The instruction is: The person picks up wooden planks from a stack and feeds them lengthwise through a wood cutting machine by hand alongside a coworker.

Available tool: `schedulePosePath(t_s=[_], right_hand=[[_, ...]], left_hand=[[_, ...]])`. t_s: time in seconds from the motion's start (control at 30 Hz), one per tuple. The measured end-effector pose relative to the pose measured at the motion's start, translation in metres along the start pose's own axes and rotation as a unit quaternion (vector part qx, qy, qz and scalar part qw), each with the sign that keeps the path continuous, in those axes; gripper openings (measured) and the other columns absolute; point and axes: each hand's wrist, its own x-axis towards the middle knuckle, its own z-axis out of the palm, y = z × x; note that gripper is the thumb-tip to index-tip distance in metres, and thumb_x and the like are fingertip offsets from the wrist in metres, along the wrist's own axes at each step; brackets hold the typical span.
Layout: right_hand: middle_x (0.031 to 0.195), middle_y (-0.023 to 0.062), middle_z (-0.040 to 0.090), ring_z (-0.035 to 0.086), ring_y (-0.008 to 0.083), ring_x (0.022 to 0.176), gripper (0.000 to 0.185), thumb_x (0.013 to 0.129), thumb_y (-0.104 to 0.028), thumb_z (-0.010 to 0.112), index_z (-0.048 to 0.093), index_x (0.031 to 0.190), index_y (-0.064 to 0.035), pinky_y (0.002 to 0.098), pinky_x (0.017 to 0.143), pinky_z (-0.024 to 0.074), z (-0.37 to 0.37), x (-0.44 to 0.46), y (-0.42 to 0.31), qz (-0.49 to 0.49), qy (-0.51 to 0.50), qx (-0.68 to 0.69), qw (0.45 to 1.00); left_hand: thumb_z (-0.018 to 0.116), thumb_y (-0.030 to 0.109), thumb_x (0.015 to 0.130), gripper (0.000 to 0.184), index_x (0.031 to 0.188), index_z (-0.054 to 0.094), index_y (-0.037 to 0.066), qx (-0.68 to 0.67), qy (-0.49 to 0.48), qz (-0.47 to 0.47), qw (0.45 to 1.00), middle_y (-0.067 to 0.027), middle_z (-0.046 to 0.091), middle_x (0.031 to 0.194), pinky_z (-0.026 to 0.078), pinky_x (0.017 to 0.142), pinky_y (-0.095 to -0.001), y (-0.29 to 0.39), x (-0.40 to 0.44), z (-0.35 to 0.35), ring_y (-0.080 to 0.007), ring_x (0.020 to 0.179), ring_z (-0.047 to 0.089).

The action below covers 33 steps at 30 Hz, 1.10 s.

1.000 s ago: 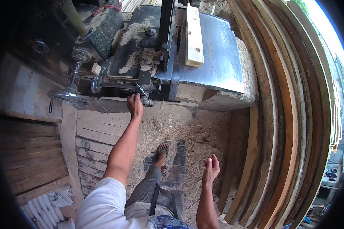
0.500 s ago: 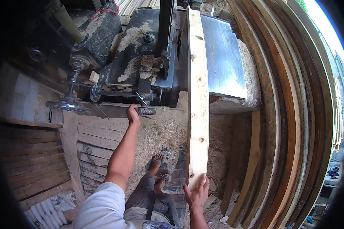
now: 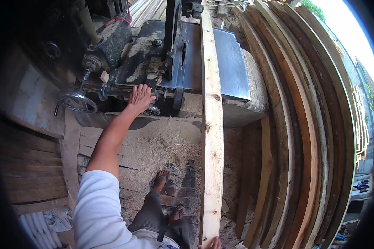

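Observation:
A long, pale, knotty wooden board (image 3: pixel 212 141) runs from the bottom of the view across a woodworking machine's shiny metal table (image 3: pixel 233 62). At its near end, on the bottom edge, my right hand (image 3: pixel 212 244) is closed on the wood; only the thumb and some fingertips show. My left hand (image 3: pixel 141 98) is wrapped over the dark fence bracket (image 3: pixel 151 83) at the front of the table, its fingers together and pointing away. A small metal lever (image 3: pixel 154 110) sticks out just below that hand. The tall black fence (image 3: pixel 171 41) stands left of the board.
To the left is a metal handwheel (image 3: pixel 78 102). Several long rough planks (image 3: pixel 293 124) stand along the right side. Sawdust (image 3: pixel 170 137) covers the slatted floor around my feet (image 3: pixel 163 178). A small wood offcut (image 3: pixel 104 76) sits on the machine.
The board has slid towards me, with my right hand moving back at its end. My left hand has shifted from the lever up onto the fence bracket. The view has shifted slightly.

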Motion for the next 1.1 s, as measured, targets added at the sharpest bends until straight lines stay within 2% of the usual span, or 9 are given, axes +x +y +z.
schedulePosePath(t_s=[0.1,0.2,0.27,0.4,0.57,0.77,0.93,0.97,1.1], right_hand=[[0.159,0.0167,0.038,0.048,0.0404,0.132,0.089,0.091,-0.05,0.071,0.027,0.161,-0.014,0.0509,0.108,0.0431,-0.018,0.002,0.02,0.06,-0.033,0.399,0.914],[0.142,0.0192,0.053,0.053,0.0254,0.127,0.085,0.095,-0.04,0.066,0.023,0.159,-0.0035,0.0375,0.105,0.0426,-0.02,0.028,0.06,0.049,-0.156,0.429,0.889],[0.14,0.0109,0.057,0.052,0.018,0.126,0.068,0.103,-0.045,0.056,0.038,0.154,-0.0027,0.0327,0.106,0.0411,0.002,0.032,0.081,0.051,-0.211,0.471,0.855],[0.123,0.0097,0.067,0.062,0.0169,0.107,0.063,0.102,-0.051,0.056,0.054,0.141,-0.0021,0.0317,0.094,0.0485,0.004,0.013,0.06,0.032,-0.175,0.447,0.877],[0.108,0.016,0.07,0.065,0.0211,0.09,0.066,0.1,-0.057,0.053,0.052,0.141,-0.0058,0.0353,0.078,0.0526,0.018,-0.049,-0.008,-0.078,-0.125,0.425,0.893],[0.124,0.02,0.065,0.063,0.0275,0.11,0.065,0.1,-0.053,0.055,0.043,0.145,-0.0089,0.0386,0.094,0.0494,0.136,-0.147,0.02,-0.114,-0.111,0.41,0.898],[0.13,0.0226,0.062,0.061,0.0298,0.119,0.069,0.1,-0.052,0.054,0.036,0.151,-0.0091,0.0391,0.099,0.0477,0.212,-0.296,0.132,-0.111,-0.142,0.423,0.888],[0.135,0.0284,0.058,0.057,0.0409,0.127,0.084,0.097,-0.062,0.051,0.027,0.157,-0.0083,0.042,0.105,0.0439,0.206,-0.336,0.155,-0.089,-0.166,0.395,0.899],[0.134,0.0255,0.059,0.06,0.0344,0.122,0.075,0.099,-0.056,0.051,0.031,0.155,-0.0099,0.0396,0.103,0.0461,0.222,-0.471,0.266,-0.077,-0.177,0.407,0.892]], left_hand=[[0.06,0.05,0.095,0.055,0.129,0.052,0.007,0.02,0.135,-0.077,0.988,-0.0093,0.054,0.124,0.036,0.102,-0.0501,0.032,-0.033,-0.032,-0.0297,0.123,0.046],[0.059,0.051,0.096,0.061,0.129,0.049,0.001,-0.303,0.198,-0.101,0.926,-0.0199,0.054,0.124,0.042,0.1,-0.0492,0.142,-0.138,-0.069,-0.0386,0.116,0.052],[0.06,0.059,0.095,0.072,0.127,0.05,-0.005,-0.483,0.034,-0.15,0.862,-0.0245,0.057,0.12,0.044,0.099,-0.0455,0.238,-0.268,-0.103,-0.0367,0.115,0.055],[0.065,0.07,0.086,0.093,0.137,0.051,-0.007,-0.687,-0.302,-0.229,0.619,-0.0205,0.057,0.136,0.043,0.105,-0.0378,0.383,-0.535,-0.179,-0.0278,0.124,0.056],[0.068,0.06,0.09,0.077,0.136,0.055,-0.001,-0.81,-0.241,-0.402,0.352,-0.015,0.062,0.131,0.047,0.1,-0.0355,0.428,-0.701,-0.202,-0.0226,0.119,0.059],[0.064,0.059,0.092,0.067,0.125,0.065,0.001,-0.765,-0.138,-0.354,0.52,-0.0121,0.071,0.11,0.056,0.081,-0.0329,0.396,-0.846,-0.193,-0.0199,0.091,0.071],[0.064,0.061,0.091,0.066,0.12,0.069,0.003,-0.762,-0.242,-0.366,0.476,-0.0107,0.073,0.1,0.056,0.075,-0.0323,0.436,-1.043,-0.195,-0.0211,0.081,0.071],[0.064,0.061,0.09,0.064,0.117,0.07,0.004,-0.751,-0.231,-0.403,0.469,-0.0102,0.073,0.1,0.056,0.076,-0.0329,0.456,-1.081,-0.213,-0.0214,0.083,0.071],[0.066,0.058,0.089,0.074,0.138,0.056,0.003,-0.738,-0.254,-0.348,0.519,-0.0148,0.064,0.127,0.049,0.095,-0.0368,0.516,-1.224,-0.283,-0.023,0.112,0.062]])
